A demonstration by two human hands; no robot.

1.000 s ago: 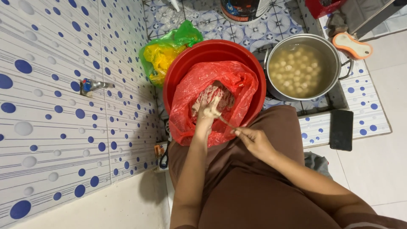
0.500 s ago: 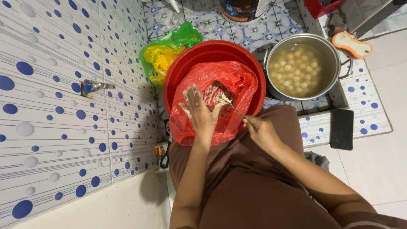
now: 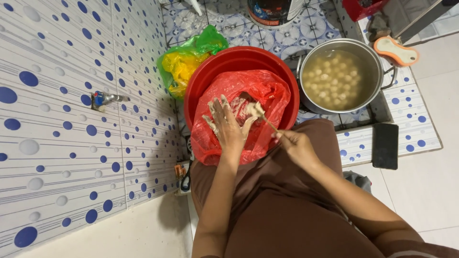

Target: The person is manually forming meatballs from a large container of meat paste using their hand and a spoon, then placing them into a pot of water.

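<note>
One spoon (image 3: pixel 262 117) is pinched in the right hand (image 3: pixel 292 145), its long axis slanted, the paste-laden bowl pointed up-left toward the left hand (image 3: pixel 228 125), which is held spread over one red bag (image 3: pixel 244 112) (paste-smeared fingers). One red basin (image 3: pixel 239 59) and one pot (image 3: pixel 340 76) of pale balls are seen.
</note>
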